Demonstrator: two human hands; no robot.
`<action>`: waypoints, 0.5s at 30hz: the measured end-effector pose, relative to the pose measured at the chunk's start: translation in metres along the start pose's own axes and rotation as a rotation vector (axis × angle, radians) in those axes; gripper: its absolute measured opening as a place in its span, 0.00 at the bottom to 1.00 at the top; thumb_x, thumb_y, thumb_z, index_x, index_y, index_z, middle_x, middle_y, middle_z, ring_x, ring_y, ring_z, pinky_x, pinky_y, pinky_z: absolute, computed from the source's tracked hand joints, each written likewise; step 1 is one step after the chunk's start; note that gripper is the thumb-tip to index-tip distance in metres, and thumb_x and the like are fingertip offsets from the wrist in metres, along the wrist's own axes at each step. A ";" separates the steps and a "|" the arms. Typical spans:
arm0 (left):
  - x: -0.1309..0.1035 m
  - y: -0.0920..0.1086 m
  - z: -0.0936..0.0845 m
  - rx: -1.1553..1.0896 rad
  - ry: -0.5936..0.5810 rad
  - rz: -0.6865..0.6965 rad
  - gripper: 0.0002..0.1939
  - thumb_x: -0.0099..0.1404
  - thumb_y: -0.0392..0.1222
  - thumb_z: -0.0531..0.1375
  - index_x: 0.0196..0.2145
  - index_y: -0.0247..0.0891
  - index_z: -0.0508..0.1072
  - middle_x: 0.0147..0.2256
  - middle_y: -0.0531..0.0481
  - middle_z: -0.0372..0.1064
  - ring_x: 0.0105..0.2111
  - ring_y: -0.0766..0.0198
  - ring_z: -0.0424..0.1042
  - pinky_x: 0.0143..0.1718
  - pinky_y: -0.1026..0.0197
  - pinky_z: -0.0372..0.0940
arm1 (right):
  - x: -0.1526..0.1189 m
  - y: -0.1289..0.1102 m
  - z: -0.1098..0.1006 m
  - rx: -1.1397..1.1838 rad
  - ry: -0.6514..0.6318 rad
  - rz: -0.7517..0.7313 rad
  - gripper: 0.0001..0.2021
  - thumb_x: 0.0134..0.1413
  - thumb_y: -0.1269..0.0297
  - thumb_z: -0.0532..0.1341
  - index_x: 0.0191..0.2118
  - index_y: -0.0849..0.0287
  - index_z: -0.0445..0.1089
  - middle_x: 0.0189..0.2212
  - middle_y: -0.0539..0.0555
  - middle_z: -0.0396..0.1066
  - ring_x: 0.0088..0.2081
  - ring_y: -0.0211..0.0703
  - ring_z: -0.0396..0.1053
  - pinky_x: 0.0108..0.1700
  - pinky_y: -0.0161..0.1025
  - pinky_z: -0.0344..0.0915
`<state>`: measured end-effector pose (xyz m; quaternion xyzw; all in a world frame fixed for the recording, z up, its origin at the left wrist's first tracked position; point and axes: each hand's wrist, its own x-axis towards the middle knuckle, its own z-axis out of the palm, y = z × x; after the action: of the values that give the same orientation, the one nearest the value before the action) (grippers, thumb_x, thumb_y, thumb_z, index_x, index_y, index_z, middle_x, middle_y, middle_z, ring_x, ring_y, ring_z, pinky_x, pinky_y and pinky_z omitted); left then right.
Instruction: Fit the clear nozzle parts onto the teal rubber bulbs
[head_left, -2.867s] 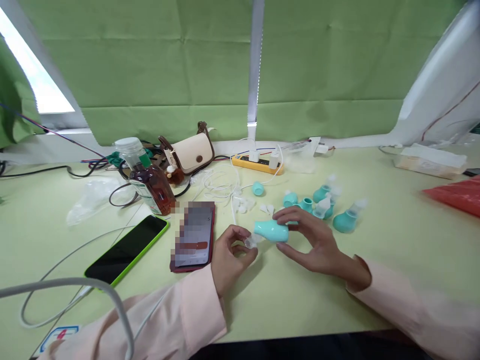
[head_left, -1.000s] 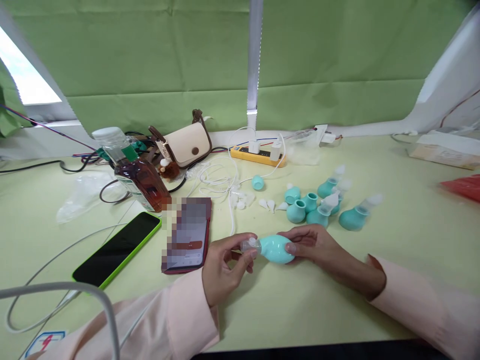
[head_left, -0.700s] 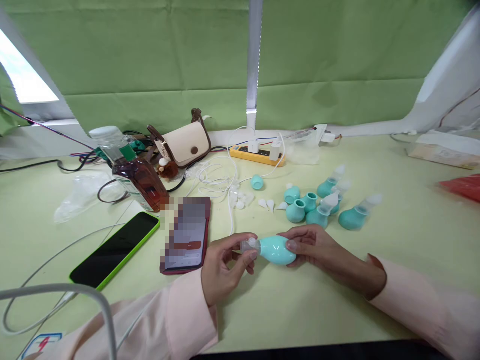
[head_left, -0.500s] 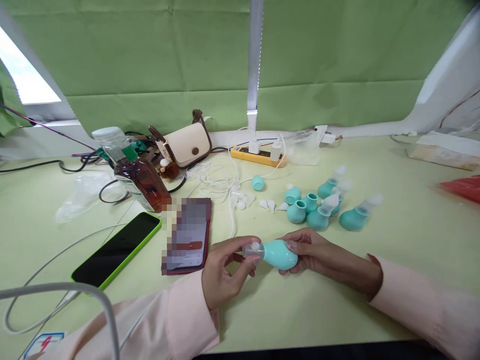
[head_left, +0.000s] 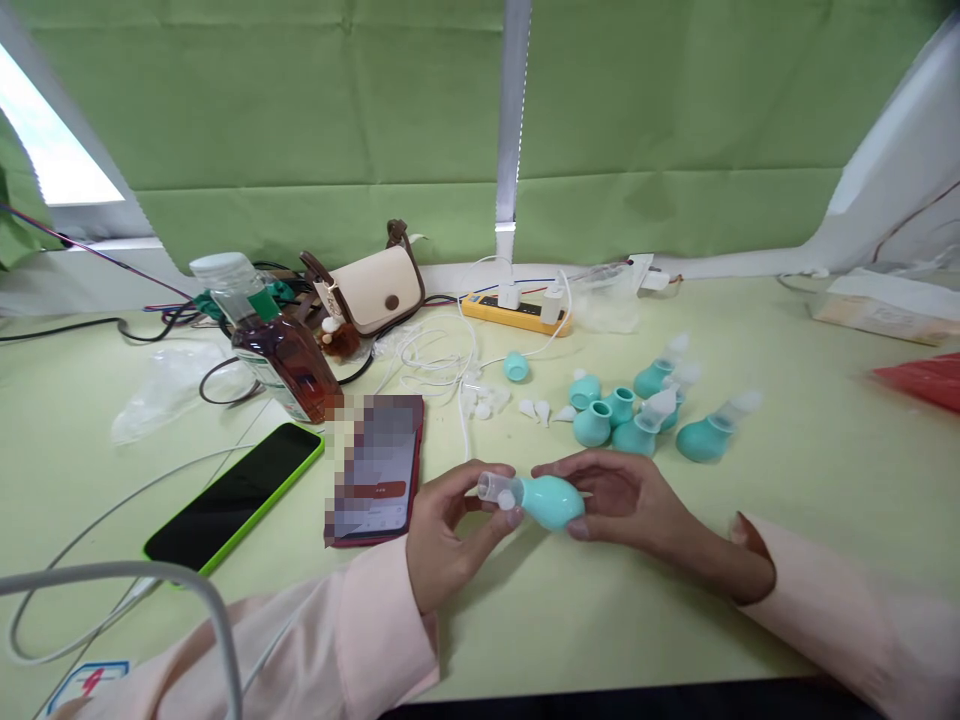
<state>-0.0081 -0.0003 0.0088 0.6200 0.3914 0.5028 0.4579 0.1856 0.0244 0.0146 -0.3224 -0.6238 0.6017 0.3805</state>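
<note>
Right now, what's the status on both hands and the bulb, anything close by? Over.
Left hand pinching clear tube. Right hand loosely open around bulb, tube at its neck. Other bulbs just beyond right hand.

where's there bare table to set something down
Bare table shows on the wearer's side of the held bulb, between the left sleeve and right sleeve, and further right between the rightmost loose bulb and the red item. Crowded: the bulb cluster, and around the bottle, cream bag and dark phone.
</note>
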 end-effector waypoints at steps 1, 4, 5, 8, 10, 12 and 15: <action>0.001 0.001 0.000 -0.004 -0.011 0.004 0.09 0.53 0.34 0.58 0.35 0.36 0.68 0.32 0.48 0.64 0.32 0.65 0.65 0.32 0.65 0.63 | -0.002 0.001 0.002 -0.072 0.006 -0.033 0.18 0.35 0.72 0.65 0.38 0.57 0.65 0.42 0.54 0.67 0.42 0.42 0.66 0.43 0.41 0.65; 0.003 0.004 -0.001 0.037 0.014 0.094 0.06 0.54 0.36 0.57 0.32 0.34 0.68 0.35 0.46 0.62 0.36 0.62 0.63 0.36 0.63 0.61 | -0.003 0.006 0.004 -0.369 0.053 -0.222 0.18 0.39 0.71 0.63 0.40 0.56 0.64 0.43 0.54 0.66 0.44 0.42 0.65 0.44 0.41 0.65; 0.003 0.004 -0.001 0.053 0.039 0.123 0.06 0.55 0.36 0.57 0.33 0.35 0.68 0.36 0.45 0.61 0.38 0.61 0.63 0.37 0.63 0.60 | -0.002 0.007 0.004 -0.481 0.076 -0.308 0.18 0.40 0.71 0.62 0.41 0.56 0.64 0.43 0.54 0.66 0.45 0.43 0.64 0.45 0.41 0.65; 0.002 0.004 -0.001 0.093 0.084 0.108 0.08 0.57 0.37 0.55 0.37 0.36 0.65 0.38 0.45 0.62 0.40 0.61 0.62 0.38 0.62 0.59 | 0.005 0.006 0.004 -0.753 0.142 -0.534 0.17 0.42 0.71 0.61 0.43 0.57 0.64 0.44 0.55 0.65 0.46 0.44 0.63 0.46 0.43 0.63; 0.001 0.003 0.000 0.108 0.047 0.033 0.10 0.58 0.39 0.54 0.38 0.36 0.63 0.36 0.46 0.64 0.37 0.62 0.63 0.38 0.63 0.58 | 0.010 -0.003 0.006 -0.817 0.189 -0.620 0.16 0.43 0.72 0.60 0.42 0.57 0.64 0.43 0.55 0.66 0.45 0.44 0.63 0.47 0.44 0.62; 0.002 0.002 0.001 0.111 -0.005 -0.044 0.10 0.59 0.40 0.52 0.39 0.36 0.62 0.33 0.48 0.65 0.35 0.63 0.64 0.37 0.63 0.58 | 0.009 -0.020 0.011 -0.793 0.227 -0.672 0.15 0.45 0.73 0.58 0.42 0.57 0.64 0.42 0.55 0.67 0.44 0.44 0.64 0.46 0.44 0.62; 0.003 0.003 0.001 0.099 -0.033 -0.080 0.08 0.59 0.41 0.51 0.38 0.37 0.61 0.31 0.50 0.64 0.33 0.64 0.63 0.35 0.64 0.57 | -0.006 -0.054 0.022 -0.673 0.218 -0.721 0.14 0.49 0.72 0.55 0.43 0.53 0.62 0.40 0.53 0.67 0.43 0.44 0.64 0.43 0.44 0.64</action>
<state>-0.0061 0.0011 0.0118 0.6339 0.4325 0.4540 0.4528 0.1722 0.0043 0.0678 -0.2525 -0.8115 0.1602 0.5020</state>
